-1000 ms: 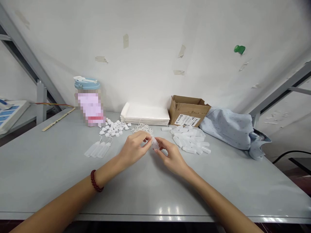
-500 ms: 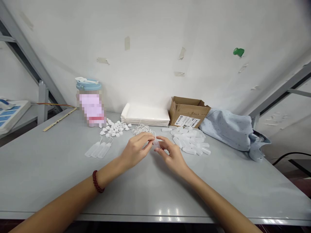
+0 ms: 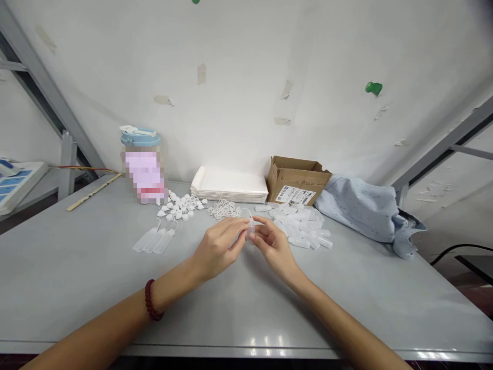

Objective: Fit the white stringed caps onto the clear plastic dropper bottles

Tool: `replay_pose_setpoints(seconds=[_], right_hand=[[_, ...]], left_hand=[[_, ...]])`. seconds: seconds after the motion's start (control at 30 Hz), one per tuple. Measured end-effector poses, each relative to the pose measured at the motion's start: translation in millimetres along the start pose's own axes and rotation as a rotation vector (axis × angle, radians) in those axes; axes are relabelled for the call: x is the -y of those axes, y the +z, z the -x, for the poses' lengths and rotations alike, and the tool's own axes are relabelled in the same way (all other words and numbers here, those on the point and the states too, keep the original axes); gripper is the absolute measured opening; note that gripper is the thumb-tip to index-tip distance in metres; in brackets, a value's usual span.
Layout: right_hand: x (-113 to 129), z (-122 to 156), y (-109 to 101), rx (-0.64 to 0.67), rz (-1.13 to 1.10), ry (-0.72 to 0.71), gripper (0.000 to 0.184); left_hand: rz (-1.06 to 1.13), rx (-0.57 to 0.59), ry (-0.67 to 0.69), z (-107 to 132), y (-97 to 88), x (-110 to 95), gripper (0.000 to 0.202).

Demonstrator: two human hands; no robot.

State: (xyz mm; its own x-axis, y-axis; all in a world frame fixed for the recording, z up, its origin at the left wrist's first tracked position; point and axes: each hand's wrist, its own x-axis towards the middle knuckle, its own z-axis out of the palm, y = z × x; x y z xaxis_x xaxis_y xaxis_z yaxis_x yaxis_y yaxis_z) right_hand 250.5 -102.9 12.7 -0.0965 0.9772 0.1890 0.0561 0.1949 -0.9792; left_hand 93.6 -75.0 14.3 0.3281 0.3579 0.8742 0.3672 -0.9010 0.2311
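Work surface: one grey table (image 3: 227,318), flat, glossy, set against the wall. Clock positions as I read them from the near edge, centred on the tabletop, wall at twelve:
- Nine: three looped tubes (image 3: 155,240), side by side.
- Ten: narrow strip (image 3: 94,191), lying flat.
- Eleven: blue-lidded container (image 3: 140,137), upright; white caps (image 3: 181,206), loose.
- Twelve: white stack (image 3: 231,189); cord heap (image 3: 222,208) before it.
- One: cardboard box (image 3: 296,180), open-topped.
- Two: translucent tubes (image 3: 302,222), piled; pale-blue cloth (image 3: 358,205), rumpled.

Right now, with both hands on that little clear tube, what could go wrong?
The clear tube might slip, since the left hand and right hand only pinch it. Its white cord could snag on the tangled white cords. The right hand might nudge the nearby loose tubes.
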Motion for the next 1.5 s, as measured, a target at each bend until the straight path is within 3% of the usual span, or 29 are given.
replay_pose_setpoints(seconds=[0.23,0.43,0.63,0.83,0.93,1.1,1.23,1.33,1.5], right_hand=[[1.8,-2.1,-0.5,-0.048,-0.12,0.055,0.038],[8.4,0.2,0.8,-0.012,-0.129,0.075,0.033],[6.7,2.0,2.6,0.026,-0.123,0.062,0.031],[6.8,1.8,1.4,0.019,-0.121,0.061,0.032],[6.5,1.5,0.6,0.02,-0.143,0.076,0.033],[2.0,1.0,-0.3,0.0,-0.167,0.118,0.036],[1.5,1.7,1.9,0.022,-0.186,0.135,0.033],[3.2,2.9,4.3,0.043,-0.223,0.159,0.031],[6.0,4.2,7.1,0.06,-0.258,0.197,0.031]], left_hand=[[0.032,0.063,0.05,-0.7,-2.1,-3.2,0.021],[0.02,0.092,-0.105,-6.0,-7.1,-2.1,0.022],[0.063,0.197,-0.131,-5.4,-7.8,0.3,0.014],[0.046,0.158,-0.175,-6.0,-7.5,0.6,0.018],[0.007,0.171,-0.117,-4.9,-6.8,1.7,0.019],[-0.021,0.258,0.0,-3.1,-7.8,6.4,0.018],[0.018,0.295,-0.045,-7.5,-15.2,9.6,0.018],[0.02,0.414,-0.108,-12.0,-22.3,11.2,0.034],[0.019,0.503,-0.047,-13.7,-27.7,13.7,0.037]])
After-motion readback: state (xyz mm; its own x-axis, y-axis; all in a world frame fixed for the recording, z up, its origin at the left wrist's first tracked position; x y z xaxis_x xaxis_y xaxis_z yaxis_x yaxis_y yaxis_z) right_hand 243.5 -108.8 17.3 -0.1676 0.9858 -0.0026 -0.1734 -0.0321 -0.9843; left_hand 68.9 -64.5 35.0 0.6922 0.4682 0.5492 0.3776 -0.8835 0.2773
